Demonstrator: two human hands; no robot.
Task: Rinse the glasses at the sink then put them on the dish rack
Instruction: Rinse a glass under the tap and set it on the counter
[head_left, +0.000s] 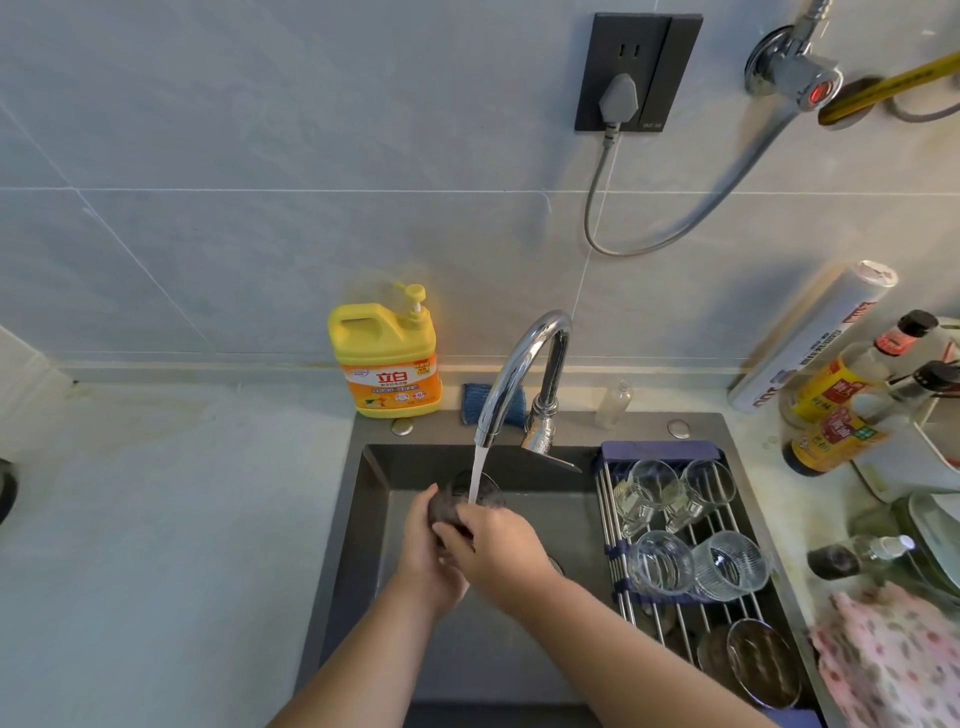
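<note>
A clear glass (475, 493) is tilted under the running water from the chrome faucet (519, 374), over the dark sink (374, 519). My left hand (428, 556) cups it from below and the left. My right hand (493, 551) grips its side from the right, fingers curled round it. Both hands hide most of the glass. On the roll-up dish rack (613, 525) across the sink's right side lie several clear glasses, among them a ribbed tumbler (730, 566) and a small handled cup (636, 499).
A yellow dish-soap jug (387, 358) and a blue sponge (514, 405) stand behind the sink. Sauce bottles (836, 410), a foil roll (810, 338) and a pink cloth (888, 660) crowd the right counter. A metal bowl (763, 665) sits under the rack's near end.
</note>
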